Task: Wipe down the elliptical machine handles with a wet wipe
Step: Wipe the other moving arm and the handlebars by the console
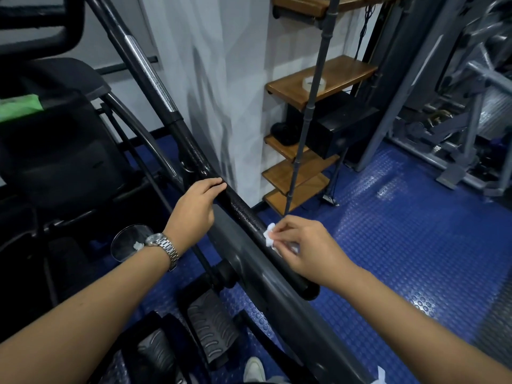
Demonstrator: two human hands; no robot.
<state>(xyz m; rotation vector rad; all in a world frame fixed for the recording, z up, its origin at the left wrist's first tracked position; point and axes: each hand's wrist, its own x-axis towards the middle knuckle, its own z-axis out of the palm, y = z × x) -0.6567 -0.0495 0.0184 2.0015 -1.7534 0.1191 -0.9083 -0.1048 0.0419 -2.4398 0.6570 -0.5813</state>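
Observation:
A long black elliptical handle (243,209) runs diagonally from the upper left down to the lower right, with a chrome grip section (155,76) higher up. My left hand (194,209), wearing a metal watch, is wrapped over the handle above the middle. Lower on the same bar, my right hand (302,250) pinches a crumpled white wet wipe (270,235) and presses it against the foam. The wiped stretch between the hands looks damp and speckled.
The black elliptical console (52,128) fills the left, with grooved pedals (210,325) below. A wooden shelf unit (318,81) stands by the white wall, with a grey gym machine (457,112) at right. The floor (401,231) is blue studded rubber. A clear round cup holder (130,242) sits beside my left wrist.

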